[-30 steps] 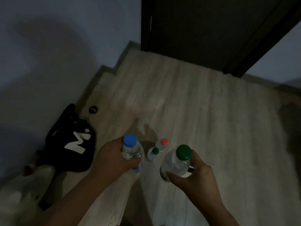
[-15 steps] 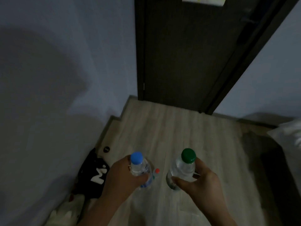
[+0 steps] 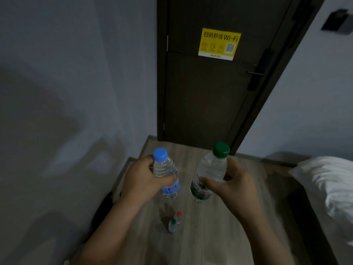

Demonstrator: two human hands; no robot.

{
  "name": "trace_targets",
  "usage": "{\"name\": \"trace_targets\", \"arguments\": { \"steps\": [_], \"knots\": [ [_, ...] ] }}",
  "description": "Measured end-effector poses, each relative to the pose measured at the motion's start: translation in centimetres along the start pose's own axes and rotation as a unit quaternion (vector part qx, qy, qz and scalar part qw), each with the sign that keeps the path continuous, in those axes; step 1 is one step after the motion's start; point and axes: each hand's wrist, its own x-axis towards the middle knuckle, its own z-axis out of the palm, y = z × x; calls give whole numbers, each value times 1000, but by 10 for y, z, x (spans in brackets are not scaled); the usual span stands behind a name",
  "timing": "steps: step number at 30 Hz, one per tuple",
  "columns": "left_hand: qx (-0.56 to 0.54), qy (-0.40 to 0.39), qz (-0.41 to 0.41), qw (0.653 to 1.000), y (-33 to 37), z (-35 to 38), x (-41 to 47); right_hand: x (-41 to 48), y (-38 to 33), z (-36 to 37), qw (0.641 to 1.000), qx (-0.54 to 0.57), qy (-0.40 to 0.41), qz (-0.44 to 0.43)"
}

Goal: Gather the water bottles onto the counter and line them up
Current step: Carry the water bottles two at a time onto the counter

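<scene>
the left hand (image 3: 141, 180) is clamped round the blue-capped bottle (image 3: 165, 169), the right hand (image 3: 231, 186) round the green-capped bottle (image 3: 211, 169), both upright, held above the floor (image 3: 210, 241). below, a red-capped bottle (image 3: 178, 217) and a second green-capped bottle (image 3: 172, 226) stand just beside each other. this looks like the carrying step; no counter shows, so next comes finding it and setting both down side by side
</scene>
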Motion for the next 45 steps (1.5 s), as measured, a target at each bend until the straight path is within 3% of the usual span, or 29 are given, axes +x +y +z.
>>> {"name": "trace_targets", "arguments": {
  "steps": [5, 13, 20, 29, 40, 45],
  "knots": [
    [-37, 39, 37, 998, 22, 3, 2, 16, -8, -18, 998, 51, 2, -24],
    [-57, 181, 83, 978, 67, 33, 7, 77, -14, -57, 982, 118, -85, -121],
    [-92, 310, 9, 946, 72, 31, -19, 111, -33, -49, 946, 174, -201, -184],
    [-70, 445, -30, 893, 54, -33, -93, 86, -92, 38, 896, 185, -325, -239],
    [-28, 622, -125, 773, 31, -101, -217, 4, -186, 141, 783, 215, -492, -314],
    [3, 702, -167, 693, 34, -106, -254, -30, -223, 173, 700, 232, -573, -357]
  ]
}}
